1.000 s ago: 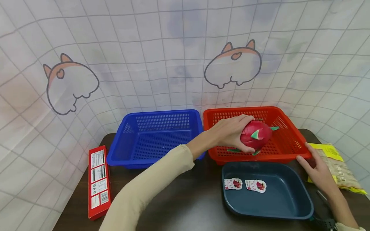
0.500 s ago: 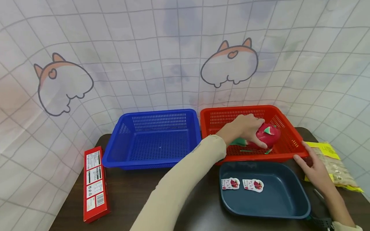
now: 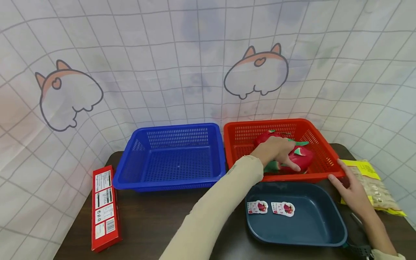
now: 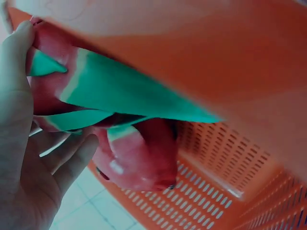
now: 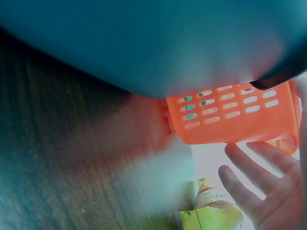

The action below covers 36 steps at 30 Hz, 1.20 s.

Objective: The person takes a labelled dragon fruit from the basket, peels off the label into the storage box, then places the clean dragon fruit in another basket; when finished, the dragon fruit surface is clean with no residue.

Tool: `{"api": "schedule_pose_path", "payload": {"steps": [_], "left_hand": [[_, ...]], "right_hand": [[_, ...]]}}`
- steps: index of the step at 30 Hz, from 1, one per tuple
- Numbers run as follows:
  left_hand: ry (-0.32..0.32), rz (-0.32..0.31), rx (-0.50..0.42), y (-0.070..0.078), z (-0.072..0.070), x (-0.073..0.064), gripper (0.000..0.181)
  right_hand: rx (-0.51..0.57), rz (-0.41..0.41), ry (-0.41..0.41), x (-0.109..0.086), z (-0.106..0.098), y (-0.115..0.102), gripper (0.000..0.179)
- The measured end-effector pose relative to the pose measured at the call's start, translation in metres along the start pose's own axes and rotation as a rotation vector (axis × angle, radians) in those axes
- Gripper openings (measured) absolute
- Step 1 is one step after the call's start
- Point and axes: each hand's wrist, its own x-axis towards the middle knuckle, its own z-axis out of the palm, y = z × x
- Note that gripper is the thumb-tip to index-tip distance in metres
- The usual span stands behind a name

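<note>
In the head view my left hand (image 3: 277, 148) reaches into the red basket (image 3: 326, 159), its thumb along the near side of a dragon fruit (image 3: 303, 159) with green scales. Between thumb and fingers, the left wrist view shows that fruit's green scales (image 4: 110, 86); the fingers are partly hidden in the head view. A second dragon fruit (image 4: 144, 158) lies beside the fingers, and in the head view it shows behind the hand. My right hand (image 3: 352, 191) has fingertips at the basket's right rim. Its fingers (image 5: 249, 167) look straight and spread in the right wrist view.
A blue basket (image 3: 212, 180) stands left of the red one. In front of the red basket sits a dark blue tray (image 3: 312, 224) with two dragon-fruit stickers (image 3: 282, 208). A red box (image 3: 105, 209) lies far left, a yellow bag (image 3: 378, 187) right, a dark utensil (image 3: 357, 249) near the tray.
My left hand has lowered the dragon fruit from above the red basket into it, moving right and then slightly back left. The right hand stays at the rim. The view has shifted slightly.
</note>
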Motion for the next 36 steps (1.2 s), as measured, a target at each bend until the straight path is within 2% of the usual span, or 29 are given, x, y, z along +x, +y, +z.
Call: {"api": "schedule_pose_path", "payload": {"steps": [5, 9, 12, 18, 24, 31, 36], "left_hand": [[-0.035, -0.01, -0.029, -0.001, 0.005, 0.002, 0.075], [-0.078, -0.004, -0.05, 0.002, 0.004, 0.001, 0.07], [-0.113, -0.009, -0.032, 0.005, 0.001, -0.001, 0.071], [-0.148, -0.072, -0.084, 0.01, -0.001, -0.004, 0.077], [-0.158, -0.101, 0.008, 0.016, -0.002, -0.005, 0.071], [-0.172, -0.09, 0.032, 0.017, -0.005, -0.005, 0.063], [-0.22, -0.087, 0.04, 0.016, -0.009, -0.006, 0.07]], "right_hand": [[-0.011, 0.018, -0.011, 0.0, -0.001, -0.002, 0.068], [-0.01, 0.019, -0.012, 0.0, -0.001, -0.001, 0.069], [-0.003, 0.011, -0.01, 0.0, 0.001, -0.001, 0.068], [0.01, 0.004, -0.013, 0.001, 0.0, -0.001, 0.068], [0.021, -0.003, -0.015, 0.002, 0.0, 0.001, 0.068], [0.037, -0.025, -0.019, 0.001, 0.001, 0.001, 0.068], [0.035, -0.02, -0.015, 0.0, 0.0, 0.001, 0.068]]}}
